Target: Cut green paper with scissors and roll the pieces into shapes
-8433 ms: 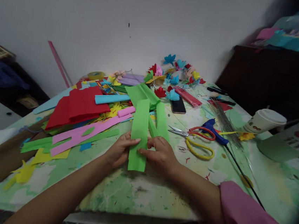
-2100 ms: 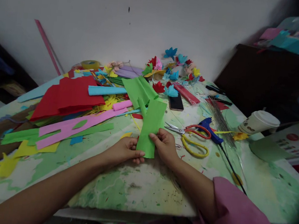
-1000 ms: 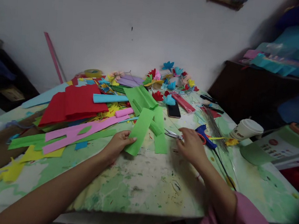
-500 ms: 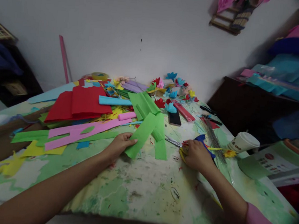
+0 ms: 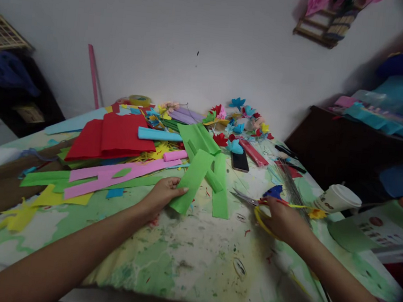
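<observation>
My right hand covers part of the scissors and most of the blue glue gun. The top edge crops the pink material. The paper cup bears illegible print.

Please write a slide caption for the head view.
The left hand holds a green paper strip, the right hand scissors; paper flowers lie beyond.

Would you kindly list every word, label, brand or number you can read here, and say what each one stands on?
No text is readable in this view.
White cup: dark print on its side, too small and blurred to read.
Green container: a pale label with a round reddish mark, too blurred to read.
</observation>
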A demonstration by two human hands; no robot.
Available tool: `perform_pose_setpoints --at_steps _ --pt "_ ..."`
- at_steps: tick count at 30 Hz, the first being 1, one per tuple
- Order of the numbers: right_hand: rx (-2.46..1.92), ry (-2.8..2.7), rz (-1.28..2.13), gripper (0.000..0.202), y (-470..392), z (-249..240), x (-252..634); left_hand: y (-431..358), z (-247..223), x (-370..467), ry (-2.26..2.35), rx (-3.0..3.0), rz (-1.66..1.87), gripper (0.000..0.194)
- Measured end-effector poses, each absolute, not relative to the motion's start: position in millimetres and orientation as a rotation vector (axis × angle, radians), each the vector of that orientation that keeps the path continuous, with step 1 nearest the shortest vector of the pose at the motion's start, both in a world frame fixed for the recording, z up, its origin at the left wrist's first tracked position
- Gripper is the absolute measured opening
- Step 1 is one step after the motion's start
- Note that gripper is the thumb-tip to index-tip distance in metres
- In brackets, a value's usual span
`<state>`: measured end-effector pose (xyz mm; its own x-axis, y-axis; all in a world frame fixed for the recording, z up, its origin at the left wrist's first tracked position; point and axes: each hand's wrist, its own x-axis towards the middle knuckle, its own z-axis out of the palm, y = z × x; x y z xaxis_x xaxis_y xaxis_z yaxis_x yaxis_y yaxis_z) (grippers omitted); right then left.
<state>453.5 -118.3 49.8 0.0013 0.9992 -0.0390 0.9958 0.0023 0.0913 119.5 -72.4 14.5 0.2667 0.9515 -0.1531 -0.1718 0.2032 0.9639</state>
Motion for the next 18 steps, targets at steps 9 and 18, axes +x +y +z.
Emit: perform_pose_setpoints --at_steps 9,18 --pt "1.998 1.982 -0.040 0.028 -125.0 61.5 455.2 -71.6 14.4 117.7 0.972 1.033 1.003 0.034" --pt "2.250 2.606 -0.557 0.032 -140.7 91.6 437.3 -73.7 13.4 118.4 0.926 0.977 0.994 0.036"
